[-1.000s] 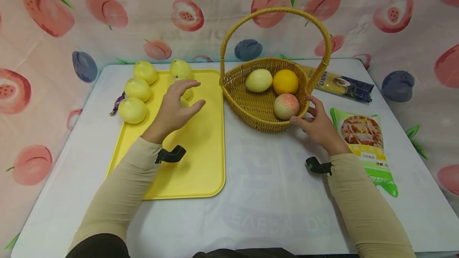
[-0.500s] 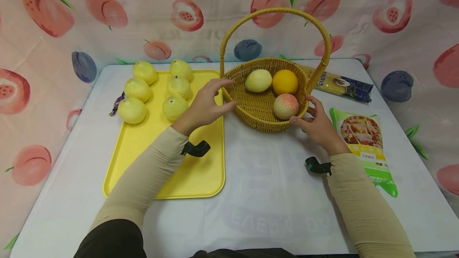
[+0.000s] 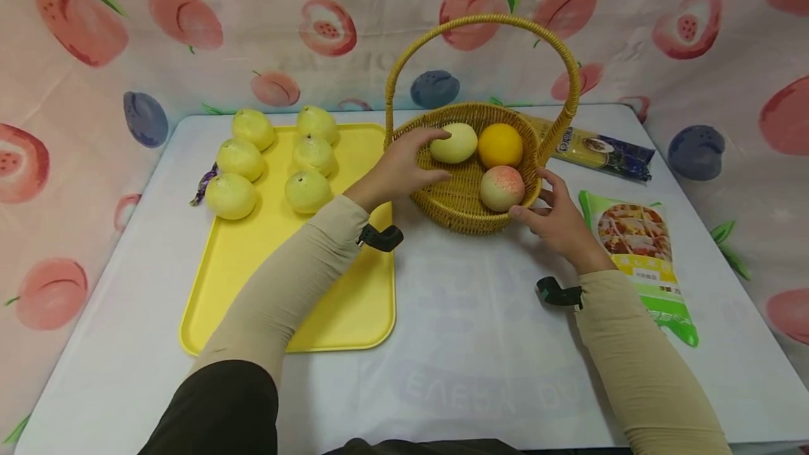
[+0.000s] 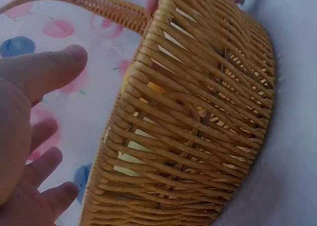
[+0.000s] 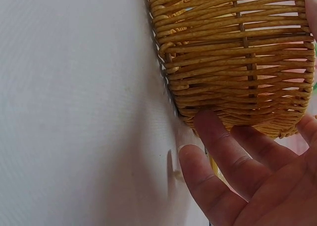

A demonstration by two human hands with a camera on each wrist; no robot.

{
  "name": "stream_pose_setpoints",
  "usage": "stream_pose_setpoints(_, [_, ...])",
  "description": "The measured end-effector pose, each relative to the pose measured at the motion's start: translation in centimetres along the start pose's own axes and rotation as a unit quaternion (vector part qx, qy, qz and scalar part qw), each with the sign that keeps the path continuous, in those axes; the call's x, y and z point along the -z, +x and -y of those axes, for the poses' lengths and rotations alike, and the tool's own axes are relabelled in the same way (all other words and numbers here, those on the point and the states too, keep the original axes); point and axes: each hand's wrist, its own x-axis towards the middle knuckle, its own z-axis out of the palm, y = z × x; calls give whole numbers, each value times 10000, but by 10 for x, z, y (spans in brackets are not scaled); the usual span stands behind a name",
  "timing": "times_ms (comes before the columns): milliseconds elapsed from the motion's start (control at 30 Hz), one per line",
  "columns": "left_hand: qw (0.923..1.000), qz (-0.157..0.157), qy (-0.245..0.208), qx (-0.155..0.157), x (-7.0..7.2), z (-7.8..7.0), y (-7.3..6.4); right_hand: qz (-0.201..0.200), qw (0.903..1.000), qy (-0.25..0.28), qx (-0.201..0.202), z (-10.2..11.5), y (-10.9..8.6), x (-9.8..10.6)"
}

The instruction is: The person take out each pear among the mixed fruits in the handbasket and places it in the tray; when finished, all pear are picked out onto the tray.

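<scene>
A wicker basket (image 3: pixel 458 220) with a tall hoop handle stands at the back, right of centre. Inside it lie a pale yellow-green fruit (image 3: pixel 464 147), an orange (image 3: pixel 501 146) and a peach (image 3: pixel 503 188). My left hand (image 3: pixel 404 168) reaches over the basket's left rim with thumb and fingers spread, fingertips overlapping the pale fruit in the head view. In the left wrist view that hand (image 4: pixel 25 122) holds nothing, beside the woven wall (image 4: pixel 183 117). My right hand (image 3: pixel 562 222) grips the basket's right rim, thumb on top and fingers (image 5: pixel 223 151) against the outer wall.
Left of the basket is a yellow tray (image 3: pixel 253 286) with several pale yellow fruits (image 3: pixel 307 192) at its far end. A purple wrapper (image 3: pixel 204 185) pokes out beside them. A pasta packet (image 3: pixel 600 149) and a green food bag (image 3: pixel 638 244) lie on the right.
My left hand has moved right, from above the tray to over the basket's left side, fingers still spread. The right hand has stayed at the rim.
</scene>
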Motion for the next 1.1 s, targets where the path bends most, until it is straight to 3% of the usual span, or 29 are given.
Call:
stream_pose_setpoints(167, [9999, 145, -68, 30, -2, 1, 15, -43, 10000, -31, -8, 0, 0, 0])
stream_pose_setpoints(333, [9993, 168, -170, 290, -5, 4, 30, -34, 10000, -25, -34, 0, -1, 1])
stream_pose_setpoints(867, [9942, 415, -201, 971, -11, 16, 62, -8, 10000, -55, -5, 1, -1, 1])
stream_pose_setpoints(1100, [9910, 610, -97, 1187, -14, 22, 70, 59, 10000, -3, -39, 1, 0, 2])
